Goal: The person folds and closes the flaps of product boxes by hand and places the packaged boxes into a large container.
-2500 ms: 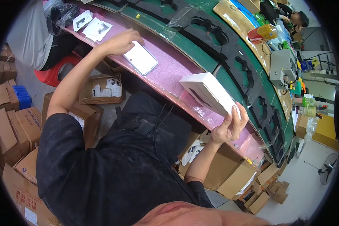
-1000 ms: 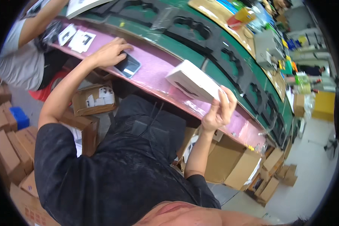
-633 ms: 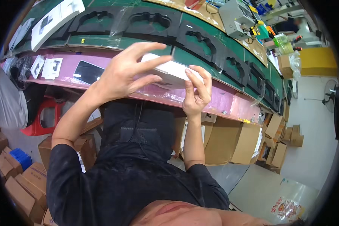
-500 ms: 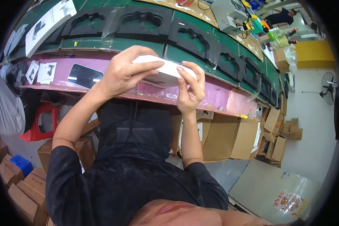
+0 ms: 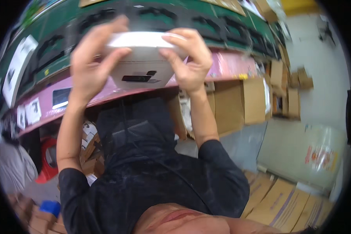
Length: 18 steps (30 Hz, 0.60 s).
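Two hands, left hand (image 5: 90, 64), right hand (image 5: 189, 60), grip white box (image 5: 142, 64) between them, fingers curled.

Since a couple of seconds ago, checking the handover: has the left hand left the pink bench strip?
Yes. The left hand has come off the pink bench strip and rightward, now gripping the white box's left end opposite the right hand.

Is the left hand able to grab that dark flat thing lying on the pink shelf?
Probably not right now. The left hand is busy gripping the white box together with the right hand. The dark flat thing lies uncovered on the pink shelf, so nothing blocks it.
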Tool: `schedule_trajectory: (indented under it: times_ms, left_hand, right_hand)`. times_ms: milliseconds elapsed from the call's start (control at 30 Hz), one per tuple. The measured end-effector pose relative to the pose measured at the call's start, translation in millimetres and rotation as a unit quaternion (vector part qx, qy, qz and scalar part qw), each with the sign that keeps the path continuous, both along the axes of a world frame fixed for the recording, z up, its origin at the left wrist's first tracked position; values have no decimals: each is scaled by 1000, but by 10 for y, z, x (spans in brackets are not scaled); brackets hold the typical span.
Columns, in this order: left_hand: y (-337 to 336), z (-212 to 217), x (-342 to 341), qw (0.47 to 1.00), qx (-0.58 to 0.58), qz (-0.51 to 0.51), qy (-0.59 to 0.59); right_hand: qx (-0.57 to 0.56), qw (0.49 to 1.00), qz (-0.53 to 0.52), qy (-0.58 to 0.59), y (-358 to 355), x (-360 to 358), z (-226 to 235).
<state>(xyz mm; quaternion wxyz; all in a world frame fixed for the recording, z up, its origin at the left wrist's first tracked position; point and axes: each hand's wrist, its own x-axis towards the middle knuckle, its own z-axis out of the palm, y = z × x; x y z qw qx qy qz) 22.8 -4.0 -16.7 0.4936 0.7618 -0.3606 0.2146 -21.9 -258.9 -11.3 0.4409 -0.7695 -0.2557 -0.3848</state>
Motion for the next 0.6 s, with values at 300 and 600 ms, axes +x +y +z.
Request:
schedule_trajectory:
  times_ms: [300, 600]
  left_hand:
    - [-102, -42, -222, 991, -64, -69, 91]
    - [-25, -372, -436, 982, 12, -32, 186]
  right_hand:
    - [434, 859, -267, 51, -2165, -1854, -2]
    - [632, 497, -554, 216, -3032, -3168, -2997]
